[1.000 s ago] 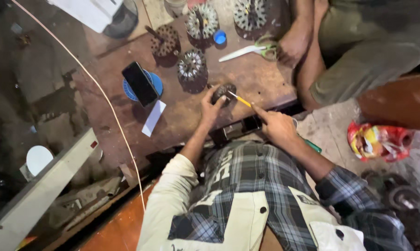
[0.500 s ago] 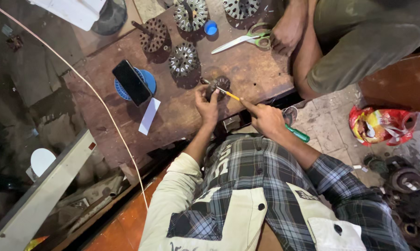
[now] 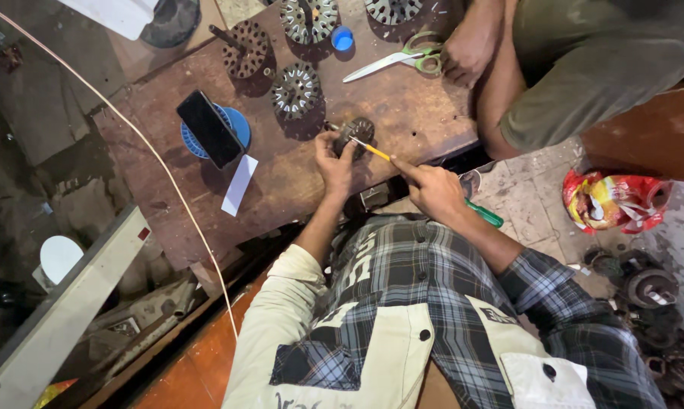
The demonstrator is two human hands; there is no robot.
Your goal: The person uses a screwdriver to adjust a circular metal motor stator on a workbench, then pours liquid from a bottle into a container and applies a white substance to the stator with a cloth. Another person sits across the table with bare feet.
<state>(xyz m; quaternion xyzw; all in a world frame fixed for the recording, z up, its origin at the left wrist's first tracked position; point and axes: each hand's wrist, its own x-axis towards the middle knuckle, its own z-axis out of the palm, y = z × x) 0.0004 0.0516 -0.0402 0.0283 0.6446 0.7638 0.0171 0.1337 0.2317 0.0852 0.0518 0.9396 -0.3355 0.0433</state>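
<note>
Now the left hand [image 3: 333, 160] is closed around a small round metal part [image 3: 355, 133], which stands on the brown surface [image 3: 296, 174] near its front edge. Meanwhile the right hand [image 3: 433, 189] is clamped on a thin yellow tool [image 3: 377, 151], and the tip of this tool touches the part. Behind it stands a toothed metal core [image 3: 296, 89]. At the left side, a black phone [image 3: 209, 129] lies on a blue lid [image 3: 236, 125]. Farther back, scissors [image 3: 398, 60] with green handles lie just beside another person's hand [image 3: 469, 49].
</note>
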